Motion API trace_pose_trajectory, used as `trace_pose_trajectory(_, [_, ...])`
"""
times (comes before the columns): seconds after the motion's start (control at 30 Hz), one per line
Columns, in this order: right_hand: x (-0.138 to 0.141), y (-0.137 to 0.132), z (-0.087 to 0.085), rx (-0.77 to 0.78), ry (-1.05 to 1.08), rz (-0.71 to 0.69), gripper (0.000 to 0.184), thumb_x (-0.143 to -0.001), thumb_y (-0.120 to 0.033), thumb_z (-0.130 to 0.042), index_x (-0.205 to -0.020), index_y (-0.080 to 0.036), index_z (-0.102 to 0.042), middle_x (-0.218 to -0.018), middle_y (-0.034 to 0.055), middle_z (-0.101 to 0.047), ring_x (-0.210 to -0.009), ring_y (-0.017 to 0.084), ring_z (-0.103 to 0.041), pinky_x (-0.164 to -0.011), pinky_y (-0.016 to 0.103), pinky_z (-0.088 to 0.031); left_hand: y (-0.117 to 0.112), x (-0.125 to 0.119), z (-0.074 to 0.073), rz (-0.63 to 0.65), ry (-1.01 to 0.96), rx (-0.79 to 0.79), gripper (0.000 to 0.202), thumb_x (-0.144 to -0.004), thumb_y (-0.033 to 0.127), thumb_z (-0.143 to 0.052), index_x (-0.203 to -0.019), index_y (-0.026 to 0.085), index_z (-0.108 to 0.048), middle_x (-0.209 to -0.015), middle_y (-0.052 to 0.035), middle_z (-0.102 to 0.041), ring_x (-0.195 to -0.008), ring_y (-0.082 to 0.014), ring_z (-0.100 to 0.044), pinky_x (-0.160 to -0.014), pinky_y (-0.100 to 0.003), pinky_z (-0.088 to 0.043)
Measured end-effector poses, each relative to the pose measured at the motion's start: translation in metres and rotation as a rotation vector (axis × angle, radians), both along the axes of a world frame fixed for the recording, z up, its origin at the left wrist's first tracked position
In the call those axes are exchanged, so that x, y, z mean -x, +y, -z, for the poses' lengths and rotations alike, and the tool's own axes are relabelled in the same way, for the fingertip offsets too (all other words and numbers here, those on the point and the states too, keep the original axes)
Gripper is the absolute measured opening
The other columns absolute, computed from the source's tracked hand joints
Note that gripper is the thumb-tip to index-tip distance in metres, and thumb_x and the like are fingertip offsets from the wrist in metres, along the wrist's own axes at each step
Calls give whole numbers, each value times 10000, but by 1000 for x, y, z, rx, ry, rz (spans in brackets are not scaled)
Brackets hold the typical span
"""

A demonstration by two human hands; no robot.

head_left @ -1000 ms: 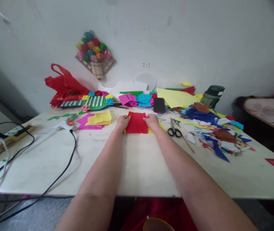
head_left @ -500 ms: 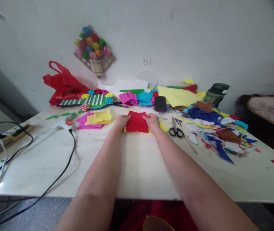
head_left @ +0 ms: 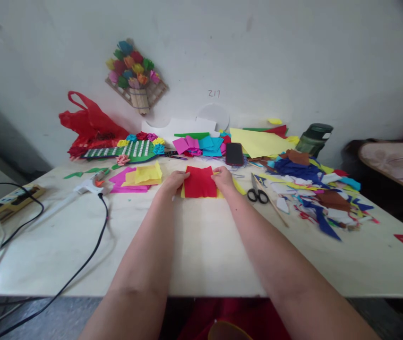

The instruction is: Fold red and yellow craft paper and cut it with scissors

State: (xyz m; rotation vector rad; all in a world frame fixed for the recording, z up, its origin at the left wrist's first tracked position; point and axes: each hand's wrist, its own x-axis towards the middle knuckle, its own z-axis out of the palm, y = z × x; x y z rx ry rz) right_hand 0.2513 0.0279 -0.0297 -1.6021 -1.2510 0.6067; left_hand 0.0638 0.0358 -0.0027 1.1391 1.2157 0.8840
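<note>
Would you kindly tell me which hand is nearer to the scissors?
Right: the right hand is just left of the scissors; the left hand is farther left, across the red sheet.

Wall (head_left: 275,56): handwritten "217" (head_left: 214,93), first character possibly "Z".

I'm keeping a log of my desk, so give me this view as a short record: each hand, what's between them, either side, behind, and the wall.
Left hand: holds the left edge of the red sheet, thumb uppermost
Right hand: holds its right edge
Under the red sheet: yellow sheet, edges showing
Left side: pink sheets, white corded tool
Right side: scissors, thin stick, mixed scraps
Behind: phone, green bottle
Wall: flower decoration
</note>
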Motion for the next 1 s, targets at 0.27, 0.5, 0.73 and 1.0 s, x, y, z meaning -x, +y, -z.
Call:
trace_pose_trajectory(0.27, [0, -4, -5, 29, 176, -41, 287, -737, -444, -516, -822, -187, -612, -605, -14, -594, -525, 129, -544, -514, 241, -427, -3, 1, -5, 12, -28, 25, 128, -734, 271, -611, -821, 184, -648, -740, -83, -686, -594, -188, -630, -567, -283, -494])
trace_pose_trajectory(0.5, [0, -2, -3, 13, 119, -46, 251, -620, -306, -660, -840, -188, -632, -678, -5, -629, -601, 131, -576, -597, 254, -448, 0, 2, -3, 25, -37, 25, 160, -746, 266, -587, -870, 176, -635, -739, -76, -678, -591, -178, -622, -571, -276, -483])
trace_pose_trajectory(0.73, [0, -3, 0, -79, 104, -58, 200, -618, -238, -627, -815, -212, -654, -664, -17, -630, -605, 142, -589, -598, 261, -451, -3, 2, -8, 31, 48, 7, 228, -747, 318, -581, -898, 152, -618, -671, -38, -640, -511, -132, -567, -501, -230, -435])
trace_pose_trajectory(1.0, [-3, 3, 8, -103, 139, -153, 195, -632, -234, -631, -818, -208, -685, -673, 1, -652, -630, 155, -608, -625, 281, -471, -1, 4, -8, 84, 7, 38, 311, -795, 408, -485, -894, 141, -610, -646, -43, -620, -518, -131, -550, -511, -233, -421])
